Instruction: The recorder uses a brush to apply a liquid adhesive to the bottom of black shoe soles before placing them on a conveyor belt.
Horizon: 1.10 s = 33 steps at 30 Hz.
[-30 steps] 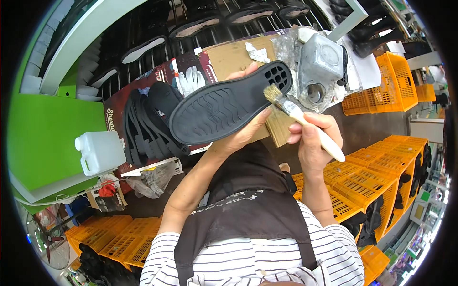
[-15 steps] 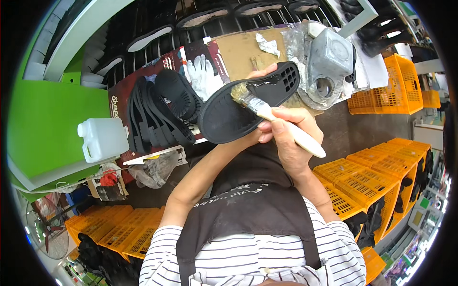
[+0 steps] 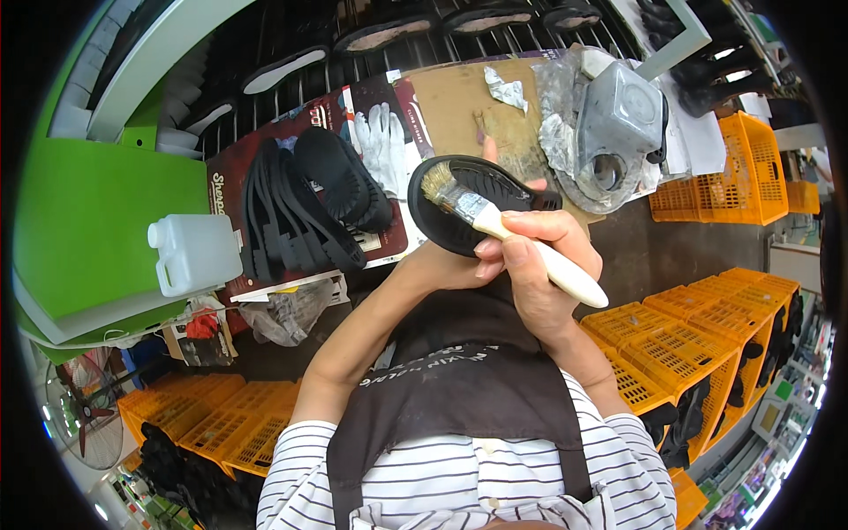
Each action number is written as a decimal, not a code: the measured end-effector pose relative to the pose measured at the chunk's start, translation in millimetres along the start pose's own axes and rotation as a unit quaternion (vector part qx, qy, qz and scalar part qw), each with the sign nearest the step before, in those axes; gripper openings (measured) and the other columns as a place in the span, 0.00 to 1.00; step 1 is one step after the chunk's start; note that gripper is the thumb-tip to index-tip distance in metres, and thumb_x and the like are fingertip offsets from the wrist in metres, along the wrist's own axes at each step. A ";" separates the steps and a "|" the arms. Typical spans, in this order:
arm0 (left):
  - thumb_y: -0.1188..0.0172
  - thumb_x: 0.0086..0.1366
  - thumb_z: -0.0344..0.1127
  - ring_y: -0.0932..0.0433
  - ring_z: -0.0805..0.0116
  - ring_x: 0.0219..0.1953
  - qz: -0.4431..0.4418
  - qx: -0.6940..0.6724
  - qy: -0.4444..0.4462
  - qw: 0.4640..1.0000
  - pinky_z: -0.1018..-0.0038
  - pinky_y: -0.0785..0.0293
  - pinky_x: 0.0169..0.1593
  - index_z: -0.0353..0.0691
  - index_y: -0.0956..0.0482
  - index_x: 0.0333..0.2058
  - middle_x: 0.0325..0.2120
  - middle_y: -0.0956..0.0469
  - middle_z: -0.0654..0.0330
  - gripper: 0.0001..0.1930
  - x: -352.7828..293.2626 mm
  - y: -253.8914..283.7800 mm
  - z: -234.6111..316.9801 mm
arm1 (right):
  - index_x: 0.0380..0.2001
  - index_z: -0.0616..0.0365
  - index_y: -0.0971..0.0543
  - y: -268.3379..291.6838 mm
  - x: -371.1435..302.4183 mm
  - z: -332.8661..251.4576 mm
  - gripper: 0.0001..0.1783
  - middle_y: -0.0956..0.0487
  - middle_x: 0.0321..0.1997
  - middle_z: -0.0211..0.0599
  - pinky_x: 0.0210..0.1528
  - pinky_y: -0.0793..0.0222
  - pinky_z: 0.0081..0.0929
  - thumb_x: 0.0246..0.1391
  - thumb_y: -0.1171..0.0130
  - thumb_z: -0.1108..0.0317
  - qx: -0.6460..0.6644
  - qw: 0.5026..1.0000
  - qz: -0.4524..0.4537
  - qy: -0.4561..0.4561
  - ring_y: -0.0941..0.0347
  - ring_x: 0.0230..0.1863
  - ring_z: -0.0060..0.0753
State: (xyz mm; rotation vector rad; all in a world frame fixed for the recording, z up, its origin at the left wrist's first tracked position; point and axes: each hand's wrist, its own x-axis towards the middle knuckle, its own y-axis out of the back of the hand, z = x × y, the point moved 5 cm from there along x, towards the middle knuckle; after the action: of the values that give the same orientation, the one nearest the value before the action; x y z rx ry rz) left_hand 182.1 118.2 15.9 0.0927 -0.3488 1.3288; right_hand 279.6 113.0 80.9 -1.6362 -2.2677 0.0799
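A black shoe sole [image 3: 499, 187] with a ribbed inner face is tilted up in front of me. My left hand [image 3: 461, 267] grips it from beneath, with fingertips showing past its far edge and the palm hidden. Between the thumb and fingers of my right hand [image 3: 549, 276] is a paintbrush [image 3: 484, 215] with a pale handle. Its bristles meet the sole's inner face near the left end. Several more black soles [image 3: 287, 216] stand bunched on the table to the left, and a white glove [image 3: 382, 146] lies beyond them.
A cloudy square container [image 3: 623, 110] sits on plastic wrapping at the back right, beside stained cardboard [image 3: 442, 97]. On the left, a white jug [image 3: 201, 256] stands by a green surface [image 3: 97, 221]. Orange crates [image 3: 676, 331] line both sides, and a rack with dark footwear [image 3: 384, 35] runs behind.
The sole has turned and tilted in my left hand, so it looks shorter and its square-grid end no longer shows. The brush has shifted slightly down, staying at the sole's left end.
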 end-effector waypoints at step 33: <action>0.55 0.62 0.65 0.24 0.65 0.29 0.031 -0.205 0.228 0.951 0.74 0.27 0.33 0.28 0.36 0.50 0.29 0.24 0.48 0.38 -57.5 37.6 12.8 | 0.37 0.69 0.25 26.8 35.5 44.3 0.10 0.21 0.26 0.43 0.26 0.28 0.17 0.57 0.44 0.72 0.002 0.996 0.016 -0.089 0.25 0.22 0.24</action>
State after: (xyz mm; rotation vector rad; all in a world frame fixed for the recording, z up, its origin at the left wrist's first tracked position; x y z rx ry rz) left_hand 132.2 70.4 5.8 -0.5710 -0.2260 1.2712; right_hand 280.6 161.7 41.3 -1.7265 -2.3691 0.2467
